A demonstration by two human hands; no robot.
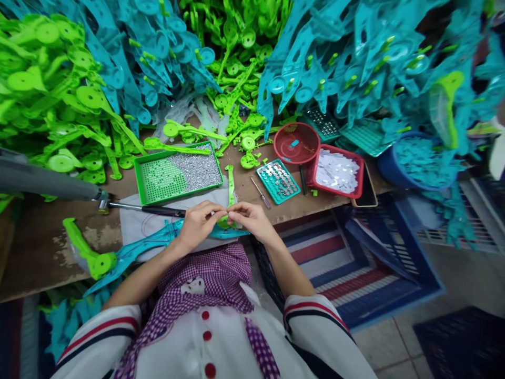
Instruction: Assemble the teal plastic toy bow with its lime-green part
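My left hand [200,223] and my right hand [252,218] meet fingertip to fingertip at the table's front edge. Both are pinched closed, and whatever lies between the fingertips is too small to make out. Just beneath them are the round end of a green plastic piece [231,184] and a long teal plastic piece [152,239] that reaches down to the left. A second green piece [103,263] is joined to the teal one near its left end. Behind my left hand lies a dark rod-shaped tool [163,210] on a grey cloth [130,223].
Behind my hands stands a green tray [179,196] of small metal parts. To the right are a screwdriver [260,193], a teal tray [290,197], a red bowl [296,141], a red basket [337,193] and a blue tub [389,171]. Green [47,79] and teal [323,52] parts pile up behind.
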